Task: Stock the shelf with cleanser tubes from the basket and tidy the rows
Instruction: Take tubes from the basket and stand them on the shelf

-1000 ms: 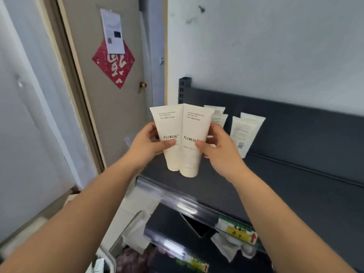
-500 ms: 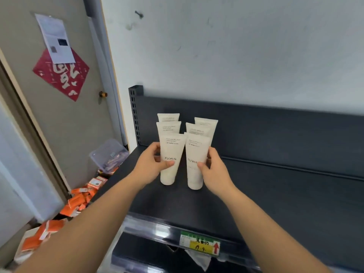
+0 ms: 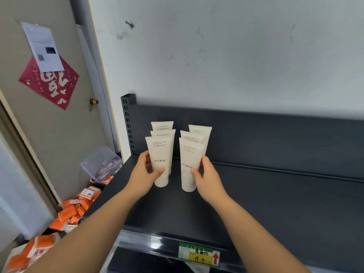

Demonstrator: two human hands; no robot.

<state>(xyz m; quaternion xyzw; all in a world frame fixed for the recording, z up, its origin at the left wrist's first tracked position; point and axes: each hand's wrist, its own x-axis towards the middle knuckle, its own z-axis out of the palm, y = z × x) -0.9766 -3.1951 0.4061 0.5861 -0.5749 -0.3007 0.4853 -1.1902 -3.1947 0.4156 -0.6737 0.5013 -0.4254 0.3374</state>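
Judging from the shelf [image 3: 275,203], we put the stocking at an early stage. We count six cleanser tubes [image 3: 162,133] on it, in two short rows of three, all near its left end. The basket is not in view, so we cannot tell how many more are to come.

Our left hand [image 3: 144,175] grips the front tube of the left row [image 3: 160,154], with the thumb across its face and the fingers curled round its far side. Our right hand [image 3: 208,180] holds the front tube of the right row [image 3: 189,160] in the same way. Both tubes appear to stand cap-down on the shelf, close against the ones behind them. We take the step in hand to be setting these two in line.

The left row looks straight. The right row slants, with its back tube [image 3: 201,131] standing off to the right, so some tidying is left to do there.

The tubes are cream-white and soft-sided. Each is wide and flat at the crimped top and narrows to a round cap at the foot. "FLORAL" is printed across the middle, with small text above it.
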